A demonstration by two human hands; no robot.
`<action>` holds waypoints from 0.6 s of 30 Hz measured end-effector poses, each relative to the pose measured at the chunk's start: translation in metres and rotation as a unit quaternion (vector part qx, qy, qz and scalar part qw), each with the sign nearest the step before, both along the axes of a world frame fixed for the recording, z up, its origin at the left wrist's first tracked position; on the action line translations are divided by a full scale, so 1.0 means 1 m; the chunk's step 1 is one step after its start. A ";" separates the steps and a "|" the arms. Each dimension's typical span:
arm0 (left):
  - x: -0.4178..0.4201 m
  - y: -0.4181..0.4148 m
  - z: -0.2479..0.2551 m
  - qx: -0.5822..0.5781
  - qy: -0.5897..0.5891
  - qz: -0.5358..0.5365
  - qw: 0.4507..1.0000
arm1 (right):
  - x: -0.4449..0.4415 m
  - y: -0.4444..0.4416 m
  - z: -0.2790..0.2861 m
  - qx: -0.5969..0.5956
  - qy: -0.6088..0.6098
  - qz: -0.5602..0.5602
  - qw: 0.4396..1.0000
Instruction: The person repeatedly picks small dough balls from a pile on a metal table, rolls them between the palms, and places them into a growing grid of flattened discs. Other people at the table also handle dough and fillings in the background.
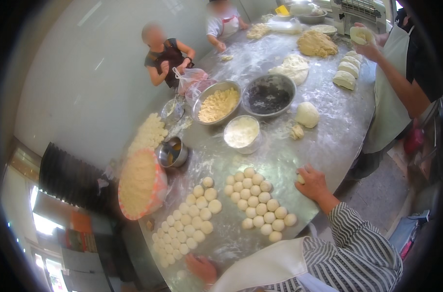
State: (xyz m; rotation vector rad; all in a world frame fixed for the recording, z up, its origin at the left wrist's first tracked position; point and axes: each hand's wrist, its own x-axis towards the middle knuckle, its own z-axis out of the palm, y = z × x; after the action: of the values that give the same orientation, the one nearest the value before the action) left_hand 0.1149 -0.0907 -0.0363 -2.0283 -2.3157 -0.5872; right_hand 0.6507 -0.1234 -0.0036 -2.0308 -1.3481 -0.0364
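Observation:
My right hand (312, 183) is on the steel table (206, 153), its fingers curled over a small piece of dough (300, 179) that is mostly hidden. To its left lies a cluster of round dough balls (258, 199). My left hand (201, 269) rests low at the table's near edge, blurred and partly cut off by my apron (261, 262). Whether it holds anything is not visible. Close by are a lone pale dough round (182, 275) and a second block of slightly flattened dough balls (186, 224) in staggered rows.
Beyond stand a bowl of white flour (242, 132), a bowl of yellow crumbly filling (218, 104), a dark-filled bowl (269, 94) and a metal pot (174, 151). A large checked basin (143, 184) sits at left. Dough lumps (307, 114) lie ahead. Several co-workers (393, 73) surround the table.

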 end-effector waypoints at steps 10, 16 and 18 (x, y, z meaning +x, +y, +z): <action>0.010 0.009 0.003 0.025 0.020 0.015 0.999 | 0.000 -0.004 0.001 0.000 -0.009 -0.013 1.000; 0.019 -0.006 0.045 -0.052 0.031 0.001 0.998 | 0.000 -0.001 -0.020 0.005 0.005 -0.001 1.000; 0.023 -0.008 0.053 -0.075 0.082 -0.013 0.994 | -0.002 0.001 -0.003 -0.002 0.014 0.008 1.000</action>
State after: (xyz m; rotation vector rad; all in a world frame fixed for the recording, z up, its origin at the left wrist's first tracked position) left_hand 0.1377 -0.0988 0.0170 -2.0822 -2.3035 -0.2414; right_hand 0.6484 -0.1223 -0.0068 -2.0164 -1.3482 0.0035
